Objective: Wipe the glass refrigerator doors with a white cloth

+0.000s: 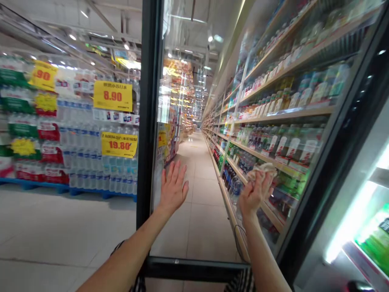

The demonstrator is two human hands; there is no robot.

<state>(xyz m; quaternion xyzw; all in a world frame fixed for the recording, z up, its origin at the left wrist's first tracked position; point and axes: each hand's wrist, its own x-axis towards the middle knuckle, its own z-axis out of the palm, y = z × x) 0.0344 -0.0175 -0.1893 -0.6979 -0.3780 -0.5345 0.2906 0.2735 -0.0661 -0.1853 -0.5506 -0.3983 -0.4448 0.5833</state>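
Single head view, no second view sharing anything. Camera is sitting at head height, looking forward and slightly down, very near an open glass cooler door (194, 134) filling 12 o'clock. It is facing through the glass down a store aisle (197, 162); cooler shelves (273, 117) are running off at 2 o'clock, stacked water packs (75, 142) at 9 o'clock.

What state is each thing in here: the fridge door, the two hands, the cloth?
Glass door: swung open.
Left hand: flat, fingers spread, pressed on the glass.
Right hand: closed around a cloth.
Cloth: crumpled, held against the glass.
Cooler light: lit.
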